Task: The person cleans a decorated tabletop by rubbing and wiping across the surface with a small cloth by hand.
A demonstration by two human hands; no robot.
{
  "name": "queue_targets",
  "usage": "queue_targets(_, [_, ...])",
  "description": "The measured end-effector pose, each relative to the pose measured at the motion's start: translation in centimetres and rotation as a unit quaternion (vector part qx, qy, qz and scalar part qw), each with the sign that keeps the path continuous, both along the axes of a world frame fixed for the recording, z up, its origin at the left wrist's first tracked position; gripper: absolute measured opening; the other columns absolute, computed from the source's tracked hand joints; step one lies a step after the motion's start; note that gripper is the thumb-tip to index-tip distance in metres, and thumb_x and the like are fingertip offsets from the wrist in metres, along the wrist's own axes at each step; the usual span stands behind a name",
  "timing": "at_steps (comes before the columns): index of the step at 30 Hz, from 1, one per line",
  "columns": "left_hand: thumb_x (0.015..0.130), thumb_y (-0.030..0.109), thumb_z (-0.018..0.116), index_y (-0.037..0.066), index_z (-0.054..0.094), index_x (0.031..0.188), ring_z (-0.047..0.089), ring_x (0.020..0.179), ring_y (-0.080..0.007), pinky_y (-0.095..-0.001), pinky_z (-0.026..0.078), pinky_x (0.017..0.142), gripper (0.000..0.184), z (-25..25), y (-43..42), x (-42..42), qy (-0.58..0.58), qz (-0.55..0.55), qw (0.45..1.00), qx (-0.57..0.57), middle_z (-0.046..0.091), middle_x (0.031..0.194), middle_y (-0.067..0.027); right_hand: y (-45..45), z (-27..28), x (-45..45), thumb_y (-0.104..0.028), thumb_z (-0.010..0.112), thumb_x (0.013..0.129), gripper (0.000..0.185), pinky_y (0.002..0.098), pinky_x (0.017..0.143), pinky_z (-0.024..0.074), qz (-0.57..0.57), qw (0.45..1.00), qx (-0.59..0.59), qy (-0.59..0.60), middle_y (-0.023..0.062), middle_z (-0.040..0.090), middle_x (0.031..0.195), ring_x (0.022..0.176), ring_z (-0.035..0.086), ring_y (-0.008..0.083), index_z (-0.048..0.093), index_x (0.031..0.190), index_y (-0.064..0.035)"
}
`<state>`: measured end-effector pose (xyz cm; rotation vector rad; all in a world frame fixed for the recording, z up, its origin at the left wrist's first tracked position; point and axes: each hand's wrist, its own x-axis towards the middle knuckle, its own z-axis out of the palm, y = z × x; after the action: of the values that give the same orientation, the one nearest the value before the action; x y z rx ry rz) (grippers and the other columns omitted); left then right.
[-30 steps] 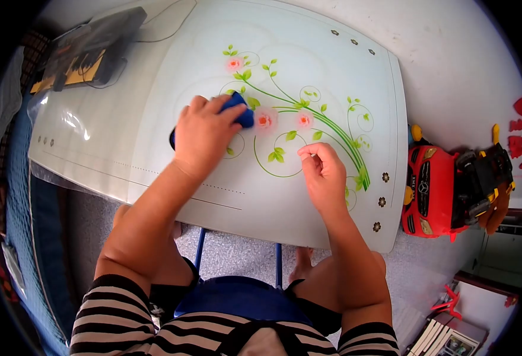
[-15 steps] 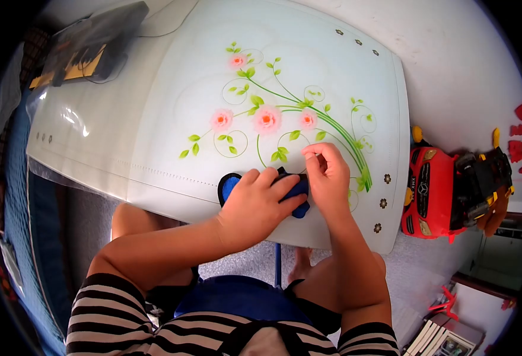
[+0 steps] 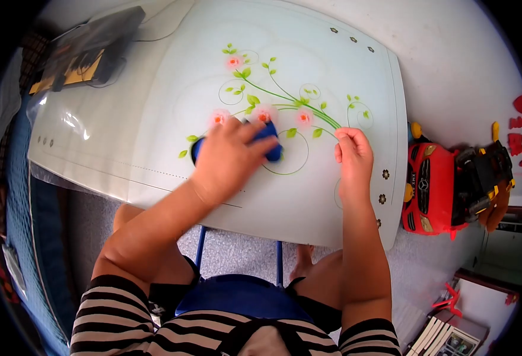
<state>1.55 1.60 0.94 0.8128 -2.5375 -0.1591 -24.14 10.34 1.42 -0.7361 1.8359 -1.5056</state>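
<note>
While left hand [image 3: 228, 153], fingers spread, grips blue object [image 3: 272, 148], right hand [image 3: 355, 155] pinches; both clear table edge [image 3: 261, 235].

We reached our left forearm [image 3: 148, 228] slantwise from the near left toward the middle, the elbow bent outward. Our left hand [image 3: 228, 154] was back up, slightly blurred, its fingers bent and parted in a grip. On the right, our right forearm [image 3: 365, 249] pointed almost straight to the far side, and we kept our right hand [image 3: 355, 155] closed, fingers curled, thumb close by.
</note>
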Motion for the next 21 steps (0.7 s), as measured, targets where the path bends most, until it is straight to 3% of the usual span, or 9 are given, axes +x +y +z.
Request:
queue_targets(1, [0.078,0.020,0.087,0.028,0.081,0.127,0.063,0.115,-0.0303,-0.0444,0.056,0.098,0.049,-0.3,1.5,-0.5,-0.013,-0.042,0.999,0.028,0.071,0.141,-0.0011,0.0,-0.1,0.1,-0.017,0.069,0.108,0.012,0.0250,0.072,0.0432,0.001,1.000,0.005,0.004,-0.0046,0.064,0.089,0.078,0.051,0.0072,0.074,0.108,-0.0061])
queue_targets(6, [0.090,0.024,0.073,0.030,0.079,0.131,0.061,0.121,-0.0256,-0.0458,0.054,0.098,0.042,-0.7,7.7,-1.2,-0.021,-0.255,0.966,0.046,0.068,0.145,-0.0009,0.0,-1.1,0.2,-0.017,0.068,0.108,0.012,0.0248,0.072,0.0429,0.021,0.999,-0.016,0.030,-0.0047,0.064,0.089,0.079,0.051,0.0073,0.074,0.108,-0.0061])
queue_targets(8, [0.090,0.023,0.072,0.031,0.079,0.131,0.062,0.119,-0.0262,-0.0461,0.055,0.099,0.042,-0.6,7.2,-1.1,-0.018,-0.250,0.967,0.057,0.067,0.146,-0.0011,0.0,-0.9,0.2,-0.017,0.068,0.108,0.012,0.0246,0.072,0.0427,0.020,0.999,-0.014,0.038,-0.0049,0.064,0.089,0.079,0.051,0.0073,0.074,0.108,-0.0060])
queue_targets(14, [0.082,0.019,0.086,0.026,0.082,0.125,0.065,0.112,-0.0298,-0.0433,0.057,0.098,0.043,0.1,-2.0,0.5,-0.010,0.070,0.997,0.023,0.073,0.139,-0.0002,0.1,-0.4,0.1,-0.017,0.068,0.109,0.013,0.0241,0.070,0.0414,0.016,1.000,0.000,0.024,-0.0052,0.062,0.088,0.079,0.050,0.0069,0.074,0.109,-0.0054])
queue_targets(18, [0.082,0.018,0.087,0.025,0.082,0.125,0.065,0.111,-0.0314,-0.0446,0.057,0.098,0.043,-0.5,-3.3,0.8,-0.002,0.094,0.996,-0.011,0.073,0.139,-0.0005,0.0,-1.0,0.0,-0.015,0.068,0.109,0.012,0.0240,0.070,0.0417,0.034,0.999,-0.021,0.025,-0.0054,0.062,0.087,0.078,0.050,0.0066,0.074,0.109,-0.0050])
queue_targets(21, [0.078,0.018,0.089,0.024,0.082,0.124,0.065,0.110,-0.0307,-0.0446,0.057,0.097,0.047,-0.2,-0.8,-0.2,0.018,-0.042,0.999,0.029,0.073,0.137,-0.0005,-0.1,-1.2,0.2,-0.015,0.068,0.109,0.012,0.0241,0.070,0.0427,0.031,0.999,-0.022,0.035,-0.0055,0.061,0.086,0.077,0.051,0.0064,0.075,0.109,-0.0049])
